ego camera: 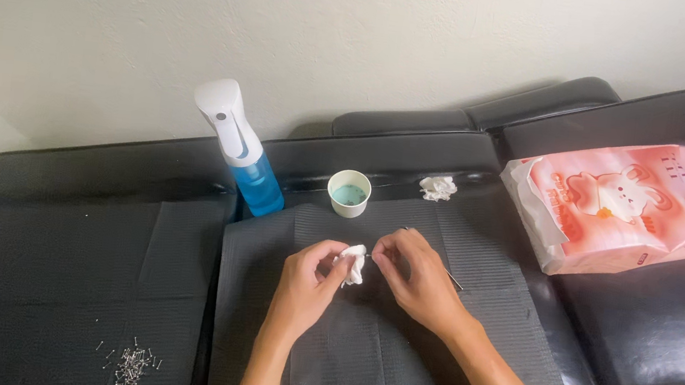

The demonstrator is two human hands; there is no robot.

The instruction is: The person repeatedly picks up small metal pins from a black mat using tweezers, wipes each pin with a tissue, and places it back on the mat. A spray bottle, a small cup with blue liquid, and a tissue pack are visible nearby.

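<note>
Left hand (307,279) pinches white wipe (352,264); right hand (417,276) grips thin metal tool (455,279). Risk: tool slipping, knocking paper cup (349,193) at 12 o'clock.

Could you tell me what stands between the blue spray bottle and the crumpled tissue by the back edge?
A small paper cup stands between them, in the head view.

A small treatment or beauty studio, set up on black padded couches.

Black vinyl cushions (661,341) stand against a plain pale wall (378,33), and dark disposable sheets (391,370) cover them. On these are a blue spray bottle (248,156) at the far left, a small paper cup (349,193), a pink tissue pack (624,207) at the right and tiny metal pins (132,364) near left.
</note>
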